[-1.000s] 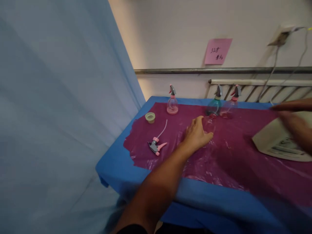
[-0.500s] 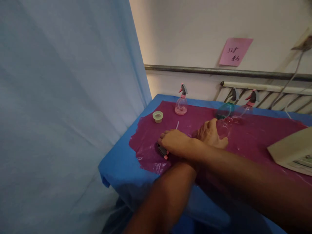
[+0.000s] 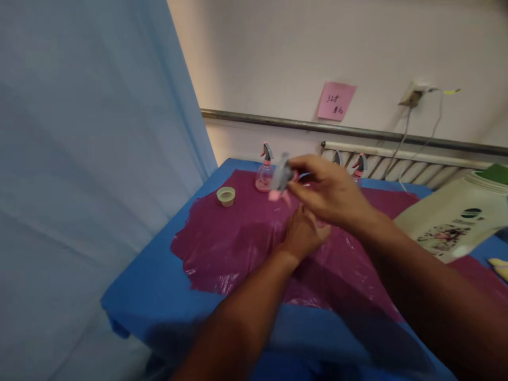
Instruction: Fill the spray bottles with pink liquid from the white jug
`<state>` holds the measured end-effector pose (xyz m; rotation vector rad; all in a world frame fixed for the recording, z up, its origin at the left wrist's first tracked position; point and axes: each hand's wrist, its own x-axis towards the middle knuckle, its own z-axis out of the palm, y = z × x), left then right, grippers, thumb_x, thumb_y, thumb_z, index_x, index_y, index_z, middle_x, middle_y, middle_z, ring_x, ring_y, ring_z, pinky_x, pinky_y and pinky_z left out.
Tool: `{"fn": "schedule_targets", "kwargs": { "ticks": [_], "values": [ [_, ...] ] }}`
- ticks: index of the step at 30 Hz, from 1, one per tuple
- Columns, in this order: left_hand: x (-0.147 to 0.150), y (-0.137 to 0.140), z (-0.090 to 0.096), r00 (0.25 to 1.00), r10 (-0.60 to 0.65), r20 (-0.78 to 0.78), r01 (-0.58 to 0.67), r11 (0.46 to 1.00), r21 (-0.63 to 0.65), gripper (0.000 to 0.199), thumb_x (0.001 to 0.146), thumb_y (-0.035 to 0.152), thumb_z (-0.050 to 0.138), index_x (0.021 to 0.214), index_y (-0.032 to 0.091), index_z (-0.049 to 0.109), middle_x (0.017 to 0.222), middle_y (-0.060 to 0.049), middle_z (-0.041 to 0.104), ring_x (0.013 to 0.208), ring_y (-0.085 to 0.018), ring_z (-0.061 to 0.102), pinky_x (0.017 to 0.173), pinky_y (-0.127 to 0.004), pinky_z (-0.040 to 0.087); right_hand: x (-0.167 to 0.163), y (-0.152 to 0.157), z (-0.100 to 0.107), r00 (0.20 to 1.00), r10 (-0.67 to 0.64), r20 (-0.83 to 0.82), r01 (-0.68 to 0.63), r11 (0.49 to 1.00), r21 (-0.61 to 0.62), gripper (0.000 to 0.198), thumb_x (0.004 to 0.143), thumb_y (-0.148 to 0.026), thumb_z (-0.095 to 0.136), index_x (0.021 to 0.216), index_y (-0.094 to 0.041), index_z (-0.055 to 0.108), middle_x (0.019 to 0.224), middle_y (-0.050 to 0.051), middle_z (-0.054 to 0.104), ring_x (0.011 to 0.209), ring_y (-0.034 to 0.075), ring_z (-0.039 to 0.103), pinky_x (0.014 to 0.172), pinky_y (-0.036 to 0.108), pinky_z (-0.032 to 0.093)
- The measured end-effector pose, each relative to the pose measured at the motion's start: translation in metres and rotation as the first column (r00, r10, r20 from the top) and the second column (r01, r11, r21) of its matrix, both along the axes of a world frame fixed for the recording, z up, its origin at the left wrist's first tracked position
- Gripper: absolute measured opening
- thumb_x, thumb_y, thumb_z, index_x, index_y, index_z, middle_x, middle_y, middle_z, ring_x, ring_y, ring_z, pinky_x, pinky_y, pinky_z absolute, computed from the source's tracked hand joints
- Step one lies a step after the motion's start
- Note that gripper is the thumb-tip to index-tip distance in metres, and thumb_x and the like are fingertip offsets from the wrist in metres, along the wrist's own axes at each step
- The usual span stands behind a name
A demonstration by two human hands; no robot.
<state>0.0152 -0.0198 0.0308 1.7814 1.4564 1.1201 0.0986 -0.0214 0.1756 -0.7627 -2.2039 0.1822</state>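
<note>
My right hand (image 3: 331,188) is raised over the table, fingers pinched on a grey and pink trigger spray head (image 3: 281,180), which is blurred. Below and partly behind it, my left hand (image 3: 304,233) is low over the purple plastic sheet (image 3: 234,243), its fingers curled round what looks like a clear bottle, mostly hidden by my hands. A clear spray bottle (image 3: 262,177) with a little pink liquid stands upright behind the spray head. To its left is a small translucent cup (image 3: 226,197).
A large cream jug (image 3: 448,227) with a green cap leans at the right. Two more spray heads, one grey (image 3: 337,157) and one grey and pink (image 3: 360,164), show behind my right hand. A blue curtain (image 3: 87,132) hangs at the left; a rail (image 3: 270,120) crosses the wall.
My right hand has lifted the spray head off the sheet and swung it up and right, so my forearms are less crossed. The view has turned to the right, showing more of the jug.
</note>
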Motion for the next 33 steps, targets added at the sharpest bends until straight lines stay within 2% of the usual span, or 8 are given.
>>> {"fn": "schedule_targets", "kwargs": {
  "ticks": [2, 4, 8, 12, 16, 22, 26, 33],
  "values": [
    [0.002, 0.000, 0.002, 0.999, 0.004, -0.050, -0.003, 1.000, 0.018, 0.078, 0.086, 0.032, 0.083, 0.158, 0.023, 0.055, 0.151, -0.019, 0.067, 0.142, -0.044, 0.065, 0.124, -0.058, 0.051, 0.032, 0.003, 0.012, 0.955, -0.061, -0.290, 0.039, 0.996, -0.080, 0.022, 0.101, -0.038, 0.074, 0.122, -0.029, 0.075, 0.109, 0.004, 0.080, 0.098, 0.024, 0.075, 0.093, 0.043, 0.064],
    [0.004, 0.001, 0.003, 0.994, 0.016, -0.105, -0.013, 0.999, 0.034, 0.081, 0.086, 0.032, 0.081, 0.160, 0.020, 0.052, 0.153, -0.021, 0.066, 0.142, -0.043, 0.065, 0.123, -0.058, 0.052, 0.058, 0.006, 0.018, 0.859, -0.128, -0.496, 0.054, 0.986, -0.161, 0.025, 0.094, -0.044, 0.084, 0.114, -0.031, 0.076, 0.103, 0.002, 0.080, 0.093, 0.023, 0.076, 0.090, 0.043, 0.066],
    [0.003, 0.001, 0.000, 0.994, 0.001, -0.113, 0.004, 0.999, 0.043, 0.078, 0.088, 0.032, 0.080, 0.160, 0.024, 0.050, 0.155, -0.019, 0.064, 0.145, -0.040, 0.064, 0.125, -0.055, 0.051, 0.086, 0.011, 0.011, 0.688, -0.216, -0.693, 0.014, 0.959, -0.285, 0.028, 0.085, -0.044, 0.094, 0.102, -0.029, 0.077, 0.102, 0.000, 0.080, 0.091, 0.020, 0.077, 0.090, 0.041, 0.068],
    [0.000, 0.000, 0.000, 0.997, -0.020, -0.080, 0.022, 0.999, 0.031, 0.079, 0.087, 0.029, 0.080, 0.160, 0.026, 0.049, 0.159, -0.017, 0.062, 0.148, -0.038, 0.063, 0.127, -0.052, 0.049, 0.095, 0.019, -0.010, 0.655, -0.243, -0.716, -0.033, 0.937, -0.348, 0.032, 0.082, -0.041, 0.098, 0.104, -0.026, 0.080, 0.099, 0.000, 0.081, 0.087, 0.018, 0.076, 0.084, 0.036, 0.067],
    [0.001, 0.000, 0.002, 0.998, -0.043, -0.054, 0.047, 0.997, 0.066, 0.078, 0.088, 0.029, 0.079, 0.160, 0.027, 0.049, 0.156, -0.013, 0.064, 0.144, -0.034, 0.065, 0.125, -0.050, 0.051, 0.095, 0.026, -0.036, 0.635, -0.269, -0.724, -0.098, 0.902, -0.421, 0.035, 0.080, -0.047, 0.100, 0.101, -0.026, 0.080, 0.095, 0.001, 0.081, 0.081, 0.017, 0.074, 0.076, 0.033, 0.064],
    [0.002, -0.003, 0.005, 0.993, -0.098, -0.062, 0.104, 0.990, 0.090, 0.083, 0.083, 0.023, 0.079, 0.160, 0.027, 0.050, 0.155, -0.013, 0.063, 0.146, -0.034, 0.062, 0.126, -0.049, 0.051, 0.097, 0.032, -0.077, 0.709, -0.311, -0.633, -0.143, 0.815, -0.561, 0.045, 0.067, -0.050, 0.107, 0.097, -0.027, 0.083, 0.095, 0.002, 0.083, 0.087, 0.021, 0.075, 0.081, 0.036, 0.062],
    [0.001, -0.003, 0.004, 0.990, -0.117, -0.079, 0.125, 0.988, 0.096, 0.081, 0.083, 0.027, 0.080, 0.159, 0.027, 0.052, 0.155, -0.013, 0.063, 0.146, -0.036, 0.062, 0.125, -0.052, 0.052, 0.104, 0.034, -0.094, 0.753, -0.291, -0.590, -0.160, 0.789, -0.593, 0.046, 0.069, -0.053, 0.105, 0.101, -0.028, 0.085, 0.101, 0.004, 0.085, 0.095, 0.025, 0.077, 0.089, 0.041, 0.063],
    [0.000, 0.003, -0.007, 0.986, -0.129, -0.101, 0.138, 0.986, 0.090, 0.081, 0.085, 0.029, 0.081, 0.160, 0.025, 0.050, 0.156, -0.015, 0.062, 0.146, -0.038, 0.063, 0.124, -0.055, 0.052, 0.111, 0.037, -0.114, 0.746, -0.295, -0.597, -0.214, 0.743, -0.634, 0.058, 0.069, -0.067, 0.102, 0.107, -0.027, 0.087, 0.105, 0.008, 0.086, 0.103, 0.030, 0.079, 0.097, 0.049, 0.064]
  ]
}}
